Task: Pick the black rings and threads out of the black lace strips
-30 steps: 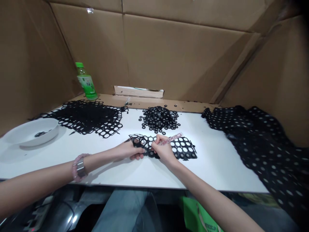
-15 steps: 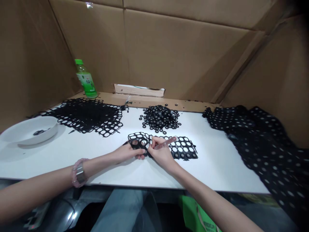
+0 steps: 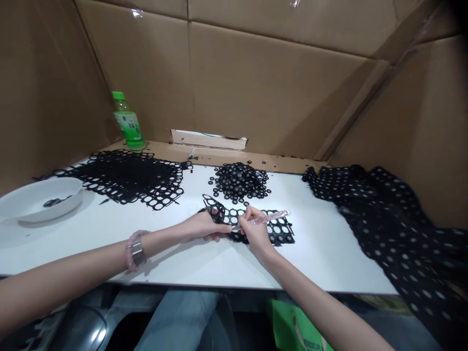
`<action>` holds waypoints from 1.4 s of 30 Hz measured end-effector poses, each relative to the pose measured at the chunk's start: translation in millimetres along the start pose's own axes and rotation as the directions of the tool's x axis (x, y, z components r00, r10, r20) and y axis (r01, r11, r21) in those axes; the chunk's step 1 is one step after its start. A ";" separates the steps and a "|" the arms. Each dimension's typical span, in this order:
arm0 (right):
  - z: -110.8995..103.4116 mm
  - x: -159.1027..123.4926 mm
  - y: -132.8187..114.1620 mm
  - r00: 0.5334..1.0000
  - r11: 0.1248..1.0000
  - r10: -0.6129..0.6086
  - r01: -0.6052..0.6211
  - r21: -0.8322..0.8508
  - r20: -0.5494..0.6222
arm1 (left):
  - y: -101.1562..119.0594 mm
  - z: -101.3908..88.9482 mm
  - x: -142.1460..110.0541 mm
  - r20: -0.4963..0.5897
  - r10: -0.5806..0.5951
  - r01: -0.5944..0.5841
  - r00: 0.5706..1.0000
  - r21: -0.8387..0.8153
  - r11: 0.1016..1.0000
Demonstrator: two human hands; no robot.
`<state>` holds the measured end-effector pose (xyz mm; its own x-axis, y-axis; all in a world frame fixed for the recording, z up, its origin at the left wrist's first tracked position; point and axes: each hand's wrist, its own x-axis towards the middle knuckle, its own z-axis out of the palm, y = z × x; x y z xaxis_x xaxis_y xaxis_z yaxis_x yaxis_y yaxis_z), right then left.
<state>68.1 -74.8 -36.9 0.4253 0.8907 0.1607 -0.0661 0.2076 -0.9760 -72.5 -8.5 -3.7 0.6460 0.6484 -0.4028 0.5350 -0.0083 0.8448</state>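
Note:
A black perforated rubber sheet (image 3: 281, 230) lies on the white table; its lower row still has rings in the holes, while the rows above are see-through. My left hand (image 3: 204, 226) grips its left end, where the sheet bends up and folds over the fingers. In my right hand (image 3: 256, 231) is a slim, clear-pinkish pen-like tool (image 3: 272, 217), slanting up to the right, its tip down at the sheet close to my left thumb. Behind the hands sits a heap of small black rings (image 3: 239, 181).
Stripped black mesh sheets (image 3: 127, 178) are piled at the back left, near a green-capped bottle (image 3: 129, 124). A white bowl (image 3: 54, 209) with a few dark bits stands at left. Dotted black sheets (image 3: 398, 234) drape over the right edge. Cardboard walls (image 3: 274, 87) enclose the table.
My right hand has shifted right along the sheet, and the tool now tilts flatter. My left hand has moved slightly right, its thumb stretched toward the tool's tip. The view has shifted a little.

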 end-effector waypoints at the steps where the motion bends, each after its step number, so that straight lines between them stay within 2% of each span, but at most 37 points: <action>1: -0.4 -0.2 0.6 1.000 1.000 -0.009 0.009 -0.013 -0.016 | -1.7 0.8 1.0 -0.001 0.007 -0.007 1.000 -0.010 1.000; 4: -3.2 0.1 3.8 0.999 0.997 -0.024 0.020 -0.080 -0.049 | -10.2 3.3 3.4 -0.026 0.036 -0.037 0.999 -0.048 0.998; 8: -6.0 0.5 7.4 0.999 0.973 -0.048 0.047 -0.227 -0.002 | -21.3 5.7 4.0 -0.128 0.038 -0.039 0.991 -0.001 0.999; 11: -5.5 0.7 7.0 0.999 0.959 -0.042 0.048 -0.281 0.030 | -25.2 6.7 3.5 -0.159 0.033 -0.027 0.987 0.045 0.999; 15: -4.2 0.8 6.0 0.999 0.956 -0.031 0.039 -0.289 0.032 | -25.6 8.0 3.5 -0.165 0.092 -0.088 0.982 0.032 0.996; 19: -2.9 -0.5 3.6 0.998 0.949 -0.040 0.053 -0.310 0.046 | -24.1 9.3 2.2 -0.177 0.103 -0.104 0.979 0.004 0.995; 26: 4.0 -6.6 -7.4 0.974 0.888 -0.120 0.191 -0.418 0.190 | -23.1 9.3 -0.1 -0.171 0.178 -0.190 0.969 -0.058 0.980; 29: 6.1 -8.7 -7.4 0.968 0.890 -0.119 0.203 -0.408 0.222 | -22.9 8.3 -1.7 -0.151 0.245 -0.265 0.958 -0.126 0.956; 31: 5.8 -8.3 -5.8 0.967 0.895 -0.119 0.202 -0.398 0.224 | -21.1 8.2 -4.3 -0.164 0.236 -0.263 0.958 -0.170 0.950; 34: 1.4 -4.4 -2.8 0.984 0.940 -0.075 0.124 -0.318 0.162 | -16.8 9.2 -8.4 -0.169 0.173 -0.207 0.970 -0.211 0.955; 36: -3.3 -0.8 -1.6 0.998 0.987 -0.002 0.013 -0.162 0.067 | -14.7 9.8 -8.4 -0.158 0.145 -0.177 0.977 -0.217 0.960; 38: -7.7 2.2 -1.3 0.997 0.997 0.070 -0.069 0.024 -0.024 | -13.8 9.3 -5.3 -0.143 0.107 -0.139 0.984 -0.234 0.962; 40: -10.7 3.7 -1.7 0.991 0.984 0.109 -0.097 0.148 -0.079 | -13.3 7.2 -1.5 -0.086 0.055 -0.077 0.995 -0.275 0.958; 42: -12.1 4.2 -2.4 0.986 0.970 0.126 -0.099 0.222 -0.108 | -12.0 4.7 -1.0 0.014 0.018 -0.011 1.000 -0.354 0.935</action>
<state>81.0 -76.4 -35.7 0.5087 0.8607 0.0200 -0.3063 0.2026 -0.9301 -77.0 -12.6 -15.1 0.6630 0.6373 -0.3929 0.3005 0.2541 0.9193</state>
